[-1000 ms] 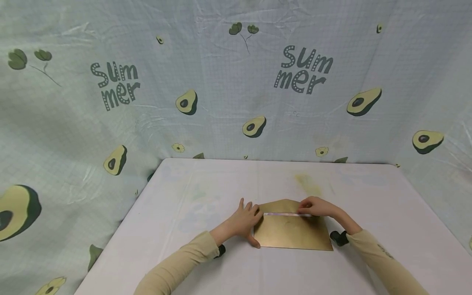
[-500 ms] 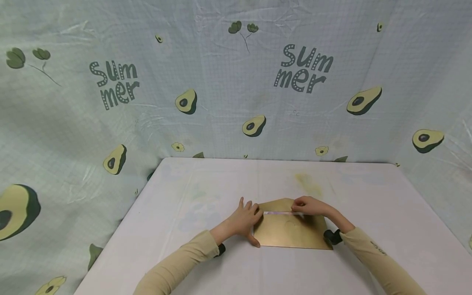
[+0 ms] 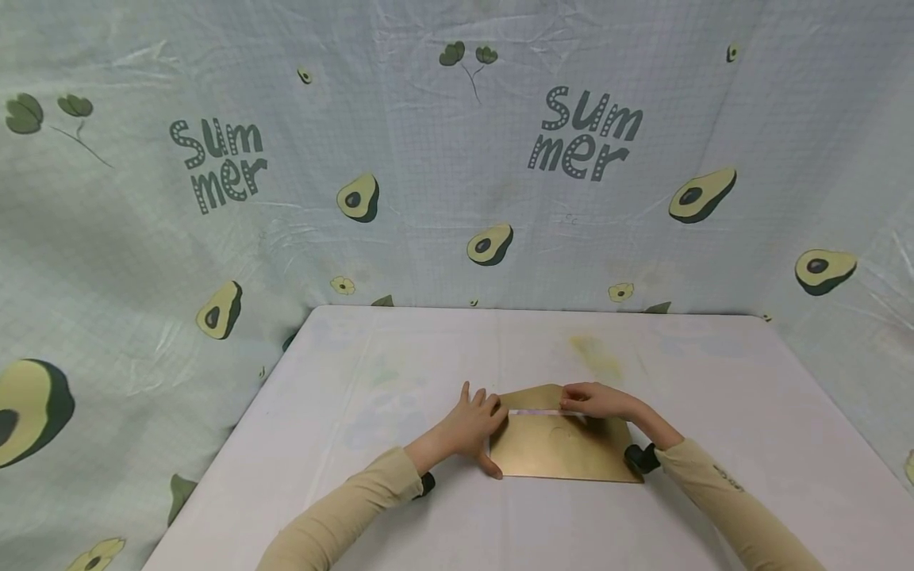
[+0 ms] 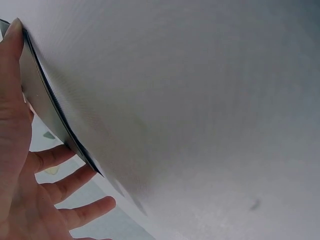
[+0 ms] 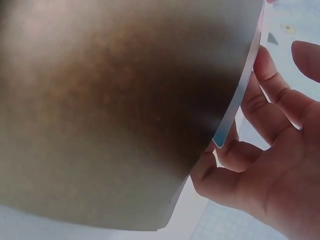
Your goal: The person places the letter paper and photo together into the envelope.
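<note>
A gold envelope (image 3: 564, 450) lies on the table with its flap (image 3: 531, 398) folded out toward the far side. A thin strip of a pale, pastel-coloured card (image 3: 531, 412) shows at its mouth; the rest is hidden inside. My left hand (image 3: 469, 428) spreads over the left end, thumb at the near corner and fingers on the far corner. At the mouth, right of centre, my right hand (image 3: 596, 399) touches the card's edge (image 5: 239, 95) with bent fingertips. In the right wrist view its thumb (image 5: 306, 60) stands apart from the card.
The white table (image 3: 400, 357) carries faint coloured stains, one yellowish stain (image 3: 596, 355) beyond the envelope. A pale curtain (image 3: 428, 159) printed with avocados and lettering hangs behind the table and along its sides. Dark wrist cameras sit under both sleeves.
My right hand has slid left along the envelope's mouth, mostly in the first half second. The left hand and envelope stay in place.
</note>
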Available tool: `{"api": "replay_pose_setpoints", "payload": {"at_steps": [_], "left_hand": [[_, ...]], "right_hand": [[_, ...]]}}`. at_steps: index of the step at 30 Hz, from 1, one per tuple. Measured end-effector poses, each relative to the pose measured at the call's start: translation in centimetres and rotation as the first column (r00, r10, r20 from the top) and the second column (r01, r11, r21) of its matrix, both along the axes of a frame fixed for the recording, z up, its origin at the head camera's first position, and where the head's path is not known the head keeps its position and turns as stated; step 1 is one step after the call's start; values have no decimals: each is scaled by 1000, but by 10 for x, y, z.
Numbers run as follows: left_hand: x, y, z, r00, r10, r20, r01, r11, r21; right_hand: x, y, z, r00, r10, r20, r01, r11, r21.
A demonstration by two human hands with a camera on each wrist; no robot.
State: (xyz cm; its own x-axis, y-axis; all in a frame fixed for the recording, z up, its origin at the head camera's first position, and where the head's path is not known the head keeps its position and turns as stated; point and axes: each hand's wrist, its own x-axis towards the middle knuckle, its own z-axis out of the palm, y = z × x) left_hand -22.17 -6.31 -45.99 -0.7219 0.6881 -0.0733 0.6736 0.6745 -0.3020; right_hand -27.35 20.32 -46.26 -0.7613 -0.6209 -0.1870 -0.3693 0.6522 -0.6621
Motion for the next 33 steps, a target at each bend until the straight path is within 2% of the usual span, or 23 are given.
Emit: {"api": "replay_pose_setpoints", "payload": {"at_steps": [13,20,24,33], "left_hand": [[-1,0,-2,1000,-3,-10,3,1000,6],[-1,0,-2,1000,-6,-5,6,1000,3],[0,0,-1,1000,-8,7,8,1000,4],[4,-3,0,1000,-3,28,2,1000,25]], "right_hand": [[0,1,-1,1000,9,18,-9,1000,-7],[1,9,0,992,-30,120,37,998,-58],[3,18,1,987,-48,150,65,992,-109],[13,40,4,997,-50,57,58,988,-141]]}}
